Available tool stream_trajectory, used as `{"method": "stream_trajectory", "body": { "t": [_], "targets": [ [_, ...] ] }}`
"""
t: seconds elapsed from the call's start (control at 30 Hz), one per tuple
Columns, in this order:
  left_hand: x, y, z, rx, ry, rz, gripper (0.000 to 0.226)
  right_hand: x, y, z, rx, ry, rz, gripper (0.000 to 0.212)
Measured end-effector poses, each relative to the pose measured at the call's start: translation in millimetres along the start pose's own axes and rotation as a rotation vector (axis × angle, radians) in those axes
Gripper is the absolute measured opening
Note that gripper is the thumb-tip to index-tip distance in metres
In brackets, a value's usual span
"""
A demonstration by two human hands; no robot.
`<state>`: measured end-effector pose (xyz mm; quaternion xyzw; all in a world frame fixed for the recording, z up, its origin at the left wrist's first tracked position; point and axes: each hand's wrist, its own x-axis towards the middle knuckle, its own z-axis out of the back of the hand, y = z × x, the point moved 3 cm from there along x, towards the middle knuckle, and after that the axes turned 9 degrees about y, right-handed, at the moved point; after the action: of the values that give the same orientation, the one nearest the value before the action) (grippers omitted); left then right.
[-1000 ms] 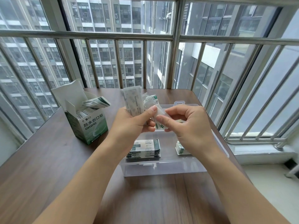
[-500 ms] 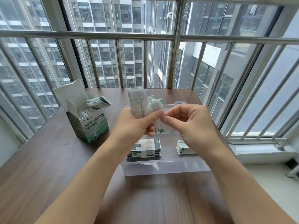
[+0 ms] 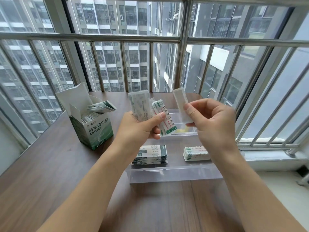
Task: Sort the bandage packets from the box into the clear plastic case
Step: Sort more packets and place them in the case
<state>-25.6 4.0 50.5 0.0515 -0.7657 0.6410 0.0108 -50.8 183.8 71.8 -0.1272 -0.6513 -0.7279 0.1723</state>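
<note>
My left hand (image 3: 140, 128) grips a fanned bunch of bandage packets (image 3: 160, 114) above the clear plastic case (image 3: 175, 174). My right hand (image 3: 210, 119) pinches a single white packet (image 3: 182, 106), held upright and apart from the bunch. Inside the case lie two stacks: a dark-edged stack (image 3: 150, 154) at the left and a white-and-green stack (image 3: 195, 153) at the right. The open green-and-white box (image 3: 93, 129) stands on the table to the left, with more packets (image 3: 100, 108) sticking out of its top.
A dark wooden table (image 3: 50, 173) carries everything. Window bars (image 3: 150, 41) run close behind the table and along its right side. A white sill (image 3: 267, 158) lies beyond the table's right edge.
My right hand has pulled one white packet out of the bunch and moved it up and to the right. The left hand stays where it was with the remaining packets.
</note>
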Motion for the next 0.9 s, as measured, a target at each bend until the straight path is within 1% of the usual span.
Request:
{"method": "stream_trajectory", "body": {
  "t": [0.03, 0.07, 0.1, 0.13, 0.2, 0.27, 0.37, 0.43, 0.53, 0.67, 0.7, 0.83, 0.87, 0.9],
  "targets": [
    [0, 0, 1, 0.004, -0.015, -0.005, 0.015, -3, 5, 0, -0.178, -0.05, 0.16, 0.01],
    [0, 0, 1, 0.009, -0.021, -0.009, 0.015, -7, 8, -4, -0.317, -0.06, 0.29, 0.009],
    [0, 0, 1, 0.011, -0.015, -0.01, 0.016, -10, 8, -9, -0.413, -0.038, 0.372, 0.009],
    [0, -1, 1, 0.009, -0.003, -0.011, 0.018, -12, 7, -15, -0.476, 0.003, 0.417, 0.008],
    [-1, -2, -1, -0.015, 0.034, -0.008, 0.022, -13, 2, -23, -0.539, 0.085, 0.434, 0.009],
    [-2, -2, -1, -0.031, 0.067, -0.008, 0.019, -12, 0, -26, -0.493, 0.14, 0.391, 0.01],
    [-3, -2, -3, -0.038, 0.118, -0.004, 0.013, -11, 1, -27, -0.279, 0.242, 0.241, 0.009],
    [-4, -2, -4, -0.033, 0.14, -0.005, 0.013, -9, 1, -27, -0.171, 0.29, 0.142, 0.009],
    [-4, -5, -4, -0.025, 0.163, 0.0, 0.013, -7, 1, -25, 0.024, 0.344, 0.0, 0.014],
    [-5, -8, -8, -0.057, 0.168, 0.036, 0.015, -7, 0, -20, 0.14, 0.338, -0.124, 0.016],
    [-5, -8, -9, -0.076, 0.155, 0.043, 0.015, -6, -1, -18, 0.159, 0.325, -0.155, 0.02],
    [-4, -7, -9, -0.012, 0.11, -0.013, 0.014, -5, -6, -17, 0.265, 0.318, -0.309, 0.05],
    [-3, -6, -8, 0.01, 0.101, -0.03, 0.014, -5, -7, -19, 0.295, 0.331, -0.333, 0.049],
    [-3, -5, -8, 0.027, 0.088, -0.041, 0.015, -6, -6, -20, 0.316, 0.343, -0.347, 0.043]
  ]
}}
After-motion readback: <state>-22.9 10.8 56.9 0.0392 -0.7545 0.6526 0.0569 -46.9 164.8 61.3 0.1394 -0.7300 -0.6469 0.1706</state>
